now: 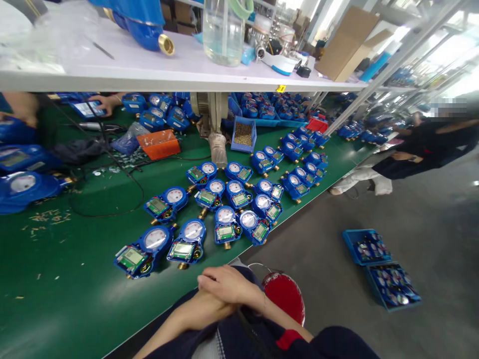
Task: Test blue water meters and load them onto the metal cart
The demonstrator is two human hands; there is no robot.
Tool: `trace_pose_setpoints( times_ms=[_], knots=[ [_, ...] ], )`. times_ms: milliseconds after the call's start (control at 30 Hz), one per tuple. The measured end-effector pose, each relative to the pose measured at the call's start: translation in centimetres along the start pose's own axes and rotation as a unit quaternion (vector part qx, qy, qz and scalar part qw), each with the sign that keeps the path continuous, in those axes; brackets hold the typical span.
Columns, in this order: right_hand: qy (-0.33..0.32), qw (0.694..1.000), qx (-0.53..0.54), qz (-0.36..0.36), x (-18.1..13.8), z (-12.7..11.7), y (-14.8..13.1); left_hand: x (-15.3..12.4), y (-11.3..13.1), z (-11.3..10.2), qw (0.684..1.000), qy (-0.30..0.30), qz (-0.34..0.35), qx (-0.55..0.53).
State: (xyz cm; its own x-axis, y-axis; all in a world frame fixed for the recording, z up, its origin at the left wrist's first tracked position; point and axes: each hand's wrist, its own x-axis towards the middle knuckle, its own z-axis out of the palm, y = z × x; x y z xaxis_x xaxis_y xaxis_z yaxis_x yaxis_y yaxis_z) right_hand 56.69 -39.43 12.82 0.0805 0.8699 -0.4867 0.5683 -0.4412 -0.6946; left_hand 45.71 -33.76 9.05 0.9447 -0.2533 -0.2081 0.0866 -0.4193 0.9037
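My hands rest crossed on my lap at the front edge of the green bench. My right hand lies on top, its fingers bent over my left hand. Of my left hand only the wrist and back show; its fingers are hidden underneath. Nearest to them on the bench are blue water meters with round white dials and open covers baring green circuit boards: one meter just ahead, another meter to its left, and a third meter to the right. Several more stand in rows behind, apart from my hands.
A co-worker's hand holds a blue meter at the far left. An orange bin, a blue tray of small brass parts and a machine post stand behind. A shelf overhangs. A red bucket sits beside my lap.
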Motion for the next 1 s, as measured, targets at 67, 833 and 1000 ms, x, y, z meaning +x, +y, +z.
trace_pose_setpoints(
  times_ms=[67, 833, 1000],
  knots=[
    [0.027, 0.997, 0.077, 0.012, -0.9, -0.6, 2.5, 1.5, 0.4, -0.4, 0.998, 0.043, -0.038, -0.039],
    [0.297, 0.656, 0.670, 0.181, -2.2, -2.4, 21.0, 4.7, -4.5, -1.1, 0.964, 0.133, -0.208, -0.103],
    [0.315, 0.639, 0.676, 0.190, -1.9, -2.0, 21.3, 4.7, -4.6, -1.1, 0.960, 0.139, -0.217, -0.111]
  ],
)
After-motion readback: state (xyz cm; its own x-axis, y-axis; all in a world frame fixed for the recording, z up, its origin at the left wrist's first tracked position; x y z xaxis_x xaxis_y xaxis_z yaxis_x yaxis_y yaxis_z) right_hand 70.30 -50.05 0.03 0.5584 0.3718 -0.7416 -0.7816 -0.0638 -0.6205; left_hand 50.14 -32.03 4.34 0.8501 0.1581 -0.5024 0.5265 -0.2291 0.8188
